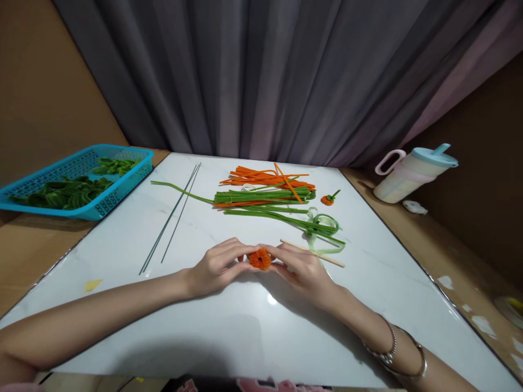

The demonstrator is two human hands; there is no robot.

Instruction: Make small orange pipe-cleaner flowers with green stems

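Between my two hands, above the white table, is a small round orange pipe-cleaner pumpkin [260,259] with a dark hole at its middle. My left hand [226,265] pinches its left side with thumb and fingers. From the right, my right hand [300,268] pinches the other side. A thin wooden stick [333,259] lies by the right hand, partly hidden behind it. Beyond the hands rest a bundle of green pipe cleaners [261,196] and a heap of orange pipe cleaners [257,177]. Farther right sits a small orange pumpkin with a green stem [328,199].
At the left, a blue basket [102,206] holds green curled pieces. Long thin dark green wires [171,218] lie on the table [196,337]. Pale green ribbon [327,250] curls near loose green pipe cleaners. A tumbler with a handle [408,174] stands at the right.
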